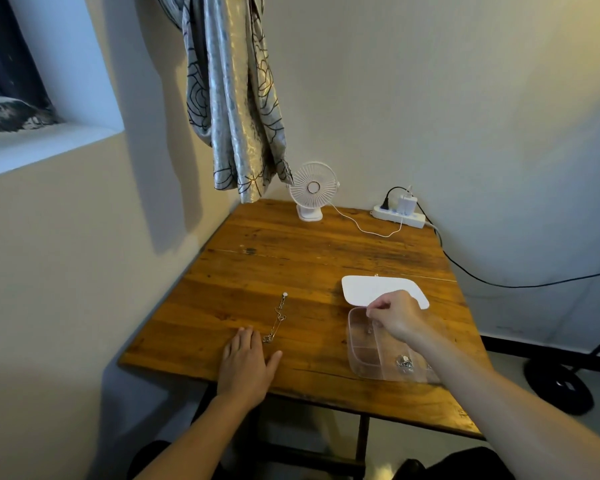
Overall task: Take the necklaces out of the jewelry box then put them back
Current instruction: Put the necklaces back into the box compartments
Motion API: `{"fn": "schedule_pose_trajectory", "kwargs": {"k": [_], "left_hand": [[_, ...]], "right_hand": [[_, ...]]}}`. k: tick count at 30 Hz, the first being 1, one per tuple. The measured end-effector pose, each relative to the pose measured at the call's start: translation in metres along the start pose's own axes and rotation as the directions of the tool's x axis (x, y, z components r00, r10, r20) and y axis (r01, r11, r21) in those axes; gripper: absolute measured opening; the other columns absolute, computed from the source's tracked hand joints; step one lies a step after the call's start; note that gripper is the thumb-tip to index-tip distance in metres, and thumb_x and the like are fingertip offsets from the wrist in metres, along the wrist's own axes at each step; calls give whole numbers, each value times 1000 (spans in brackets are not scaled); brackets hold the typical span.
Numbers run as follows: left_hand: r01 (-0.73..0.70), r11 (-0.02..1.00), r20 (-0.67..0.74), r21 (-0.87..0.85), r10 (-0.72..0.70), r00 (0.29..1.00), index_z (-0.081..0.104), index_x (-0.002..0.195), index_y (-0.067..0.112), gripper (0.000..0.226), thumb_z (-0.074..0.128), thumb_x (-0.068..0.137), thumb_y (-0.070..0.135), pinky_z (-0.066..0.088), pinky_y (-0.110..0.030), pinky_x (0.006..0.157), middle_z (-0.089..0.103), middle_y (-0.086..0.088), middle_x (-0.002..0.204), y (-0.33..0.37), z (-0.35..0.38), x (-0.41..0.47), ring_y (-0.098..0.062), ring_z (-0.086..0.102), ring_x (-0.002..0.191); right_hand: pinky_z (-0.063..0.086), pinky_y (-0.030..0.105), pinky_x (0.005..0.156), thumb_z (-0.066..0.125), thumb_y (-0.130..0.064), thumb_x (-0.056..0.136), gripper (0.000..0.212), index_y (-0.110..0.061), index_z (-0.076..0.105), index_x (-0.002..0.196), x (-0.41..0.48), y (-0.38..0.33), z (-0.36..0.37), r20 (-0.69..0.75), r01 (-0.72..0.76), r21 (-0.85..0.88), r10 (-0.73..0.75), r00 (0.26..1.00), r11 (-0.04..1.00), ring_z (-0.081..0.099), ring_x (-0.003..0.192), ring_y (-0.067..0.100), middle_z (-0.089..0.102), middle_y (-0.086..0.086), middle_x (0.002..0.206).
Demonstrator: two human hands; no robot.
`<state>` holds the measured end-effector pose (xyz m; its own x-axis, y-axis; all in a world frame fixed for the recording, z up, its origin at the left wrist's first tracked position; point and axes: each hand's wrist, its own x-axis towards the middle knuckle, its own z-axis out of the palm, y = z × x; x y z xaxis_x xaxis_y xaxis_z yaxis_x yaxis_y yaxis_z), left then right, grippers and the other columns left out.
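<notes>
A clear plastic jewelry box (pixel 364 355) with small compartments lies open on the wooden table (pixel 291 258), its white lid (pixel 371 289) folded back behind it. Small silver pieces (pixel 404 362) lie in a near compartment. My right hand (pixel 397 315) hovers over the box's far compartment with fingertips pinched together; a thin chain may be between them, too fine to tell. One silver necklace (pixel 277 318) with a white pendant lies stretched out on the table, left of the box. My left hand (pixel 246 365) rests flat on the table, fingers apart, just beside the necklace's near end.
A small white desk fan (pixel 312 190) stands at the table's back edge, cabled to a white power strip (pixel 399 216) at the back right. A patterned curtain (pixel 232 98) hangs over the back left corner. Walls close the table's left and back sides.
</notes>
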<state>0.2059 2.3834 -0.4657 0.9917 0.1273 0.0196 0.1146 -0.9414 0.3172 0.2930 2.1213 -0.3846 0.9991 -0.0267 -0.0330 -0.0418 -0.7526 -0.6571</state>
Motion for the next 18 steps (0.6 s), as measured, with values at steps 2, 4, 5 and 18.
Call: {"fn": "schedule_pose_trajectory", "kwargs": {"k": [2,4,5,18], "left_hand": [[2,1000,4,-2,-2,1000,24,146,13,70,31,93,59,17,-39,117,23,-6,155,0,-1,0,-21,17,143],[7,1000,5,-1,-7,1000,28,144,13,68,34,93,58,20,-39,116,27,-5,153,1,-3,1,-21,21,142],[8,1000,2,-1,-8,1000,33,141,15,64,36,93,57,23,-38,114,31,-4,150,2,-5,2,-21,25,139],[45,990,-117,-135,-62,991,63,101,29,18,54,91,41,33,-32,93,49,7,115,0,-15,26,-12,39,109]], "right_hand": [[53,28,66,71,-14,85,11,-19,76,77,2,3,5,24,7,-68,-5,1000,998,63,76,12,71,-2,80],[52,28,70,69,-17,86,9,-20,76,82,8,-1,8,-7,39,-105,-40,999,994,62,80,11,73,-3,87],[52,29,72,68,-18,87,9,-19,76,85,12,-6,10,-19,63,-115,-66,998,991,62,83,12,73,-3,89],[46,31,67,59,-36,93,26,-14,70,103,72,-89,117,269,158,-147,-114,956,977,60,81,18,67,4,92]]}}
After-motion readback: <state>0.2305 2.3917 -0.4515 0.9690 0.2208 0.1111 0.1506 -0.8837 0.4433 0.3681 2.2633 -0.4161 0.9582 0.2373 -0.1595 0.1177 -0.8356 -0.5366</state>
